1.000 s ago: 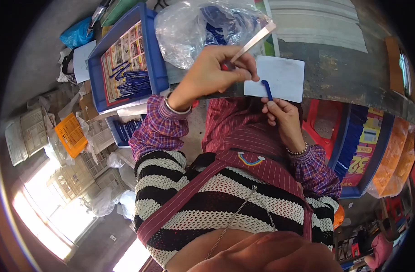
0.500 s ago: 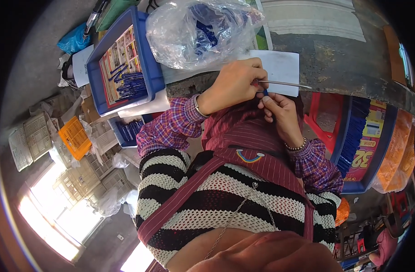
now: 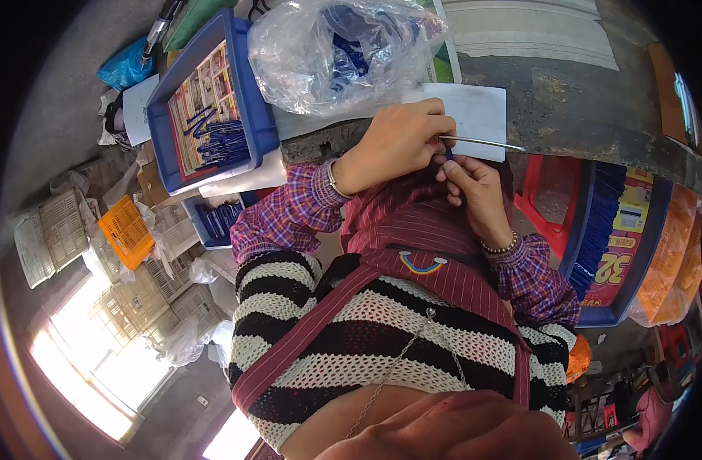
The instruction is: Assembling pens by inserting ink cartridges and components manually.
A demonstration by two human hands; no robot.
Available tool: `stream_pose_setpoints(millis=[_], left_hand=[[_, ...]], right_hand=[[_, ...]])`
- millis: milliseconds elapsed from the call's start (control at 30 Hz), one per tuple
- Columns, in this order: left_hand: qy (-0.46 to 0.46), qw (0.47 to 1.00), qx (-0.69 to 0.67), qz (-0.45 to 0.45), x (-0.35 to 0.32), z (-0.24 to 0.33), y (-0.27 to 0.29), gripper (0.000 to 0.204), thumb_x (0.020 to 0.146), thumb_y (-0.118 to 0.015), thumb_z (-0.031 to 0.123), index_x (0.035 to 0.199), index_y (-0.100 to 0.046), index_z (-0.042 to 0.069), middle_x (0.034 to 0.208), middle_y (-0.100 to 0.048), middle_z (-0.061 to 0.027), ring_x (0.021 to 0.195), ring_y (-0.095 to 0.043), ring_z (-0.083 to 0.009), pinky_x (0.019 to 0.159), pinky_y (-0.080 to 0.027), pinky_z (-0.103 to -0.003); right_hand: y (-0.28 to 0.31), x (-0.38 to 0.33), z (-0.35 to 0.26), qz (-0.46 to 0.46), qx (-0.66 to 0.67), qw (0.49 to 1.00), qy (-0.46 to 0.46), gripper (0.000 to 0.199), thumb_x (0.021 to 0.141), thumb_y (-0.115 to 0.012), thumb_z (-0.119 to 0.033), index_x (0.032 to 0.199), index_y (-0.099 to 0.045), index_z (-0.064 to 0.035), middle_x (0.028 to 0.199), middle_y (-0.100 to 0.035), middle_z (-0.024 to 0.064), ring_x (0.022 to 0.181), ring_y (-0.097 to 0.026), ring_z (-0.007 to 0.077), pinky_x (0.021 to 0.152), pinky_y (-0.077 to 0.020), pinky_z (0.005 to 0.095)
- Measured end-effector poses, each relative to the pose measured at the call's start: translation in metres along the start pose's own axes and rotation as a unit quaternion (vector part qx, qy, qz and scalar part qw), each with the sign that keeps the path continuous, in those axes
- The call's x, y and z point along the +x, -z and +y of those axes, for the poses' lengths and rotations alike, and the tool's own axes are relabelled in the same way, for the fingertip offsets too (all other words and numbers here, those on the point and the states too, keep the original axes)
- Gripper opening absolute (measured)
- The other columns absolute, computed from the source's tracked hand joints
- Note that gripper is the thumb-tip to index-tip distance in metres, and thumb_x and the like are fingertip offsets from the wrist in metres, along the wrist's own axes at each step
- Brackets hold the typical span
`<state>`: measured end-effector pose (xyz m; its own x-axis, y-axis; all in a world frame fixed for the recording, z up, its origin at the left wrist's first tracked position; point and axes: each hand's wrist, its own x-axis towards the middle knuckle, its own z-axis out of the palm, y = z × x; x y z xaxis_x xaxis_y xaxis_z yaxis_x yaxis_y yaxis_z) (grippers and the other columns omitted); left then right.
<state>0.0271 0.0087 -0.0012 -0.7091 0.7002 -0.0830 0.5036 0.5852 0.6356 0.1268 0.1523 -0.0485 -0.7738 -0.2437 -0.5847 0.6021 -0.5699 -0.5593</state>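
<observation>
My left hand (image 3: 397, 142) pinches a thin metal rod (image 3: 485, 142) that points to the right, level with the table edge. My right hand (image 3: 473, 184) sits just below it, fingertips closed on a small blue piece (image 3: 448, 154) at the rod's near end. Both hands meet over my lap, in front of a white sheet of paper (image 3: 477, 107) lying on the grey table (image 3: 581, 100). Plaid sleeves cover both forearms, and there is a bead bracelet on my right wrist.
A clear plastic bag (image 3: 343, 54) of blue parts lies on the table behind my hands. A blue tray (image 3: 251, 92) with blue pens stands at left, a smaller blue tray (image 3: 213, 218) below it. A blue bin (image 3: 619, 253) and red stool (image 3: 542, 192) sit at right. An orange basket (image 3: 124, 230) lies on the floor.
My left hand came down from a raised position with the rod tilted up, to level at the table edge. Both hands have closed together around the rod's near end.
</observation>
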Motion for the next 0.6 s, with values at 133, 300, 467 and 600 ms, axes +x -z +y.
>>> stream_pose_setpoints(millis=[133, 300, 467, 600], left_hand=[[-0.011, 0.991, -0.130, -0.038, 0.002, -0.006, 0.011, 0.014, 0.071, -0.061, 0.000, 0.084, -0.062, 0.004, 0.084, -0.059, -0.0060, 0.071, -0.061, -0.0204, 0.062, -0.047, -0.028], [0.110, 0.798, -0.592, 0.035, -0.004, 0.003, 0.029, 0.007, 0.084, -0.056, 0.003, 0.090, -0.058, 0.000, 0.086, -0.057, -0.0068, 0.077, -0.057, -0.0115, 0.072, -0.047, -0.025], [0.204, 0.893, -0.399, -0.036, -0.010, 0.002, 0.032, 0.009, 0.081, -0.059, 0.007, 0.088, -0.061, 0.002, 0.078, -0.058, -0.0022, 0.069, -0.056, -0.0088, 0.062, -0.047, -0.025], [0.009, 0.992, -0.113, 0.062, -0.011, 0.001, 0.009, 0.015, 0.075, -0.062, 0.002, 0.090, -0.063, 0.003, 0.074, -0.058, -0.0036, 0.060, -0.055, -0.0112, 0.053, -0.041, -0.021]], right_hand=[[-0.001, 0.000, 0.001, 0.000, 0.004, 1.000, 0.002, 0.022, 0.089, -0.054, -0.011, 0.103, -0.058, 0.0049, 0.077, -0.058, 0.0024, 0.055, -0.041, 0.0020, 0.046, -0.0346, 0.0172], [-0.002, 0.000, 0.001, 0.005, 0.005, 1.000, 0.000, 0.023, 0.089, -0.054, -0.011, 0.104, -0.058, 0.0056, 0.077, -0.058, 0.0025, 0.055, -0.041, 0.0018, 0.046, -0.0346, 0.0172], [-0.002, -0.001, 0.000, 0.009, 0.004, 1.000, -0.004, 0.024, 0.088, -0.054, -0.010, 0.105, -0.057, 0.0063, 0.077, -0.058, 0.0026, 0.055, -0.041, 0.0017, 0.046, -0.0346, 0.0171], [-0.002, 0.000, 0.001, 0.009, 0.004, 1.000, -0.002, 0.023, 0.088, -0.054, -0.010, 0.104, -0.057, 0.0059, 0.078, -0.059, 0.0028, 0.055, -0.041, 0.0019, 0.046, -0.0346, 0.0171]])
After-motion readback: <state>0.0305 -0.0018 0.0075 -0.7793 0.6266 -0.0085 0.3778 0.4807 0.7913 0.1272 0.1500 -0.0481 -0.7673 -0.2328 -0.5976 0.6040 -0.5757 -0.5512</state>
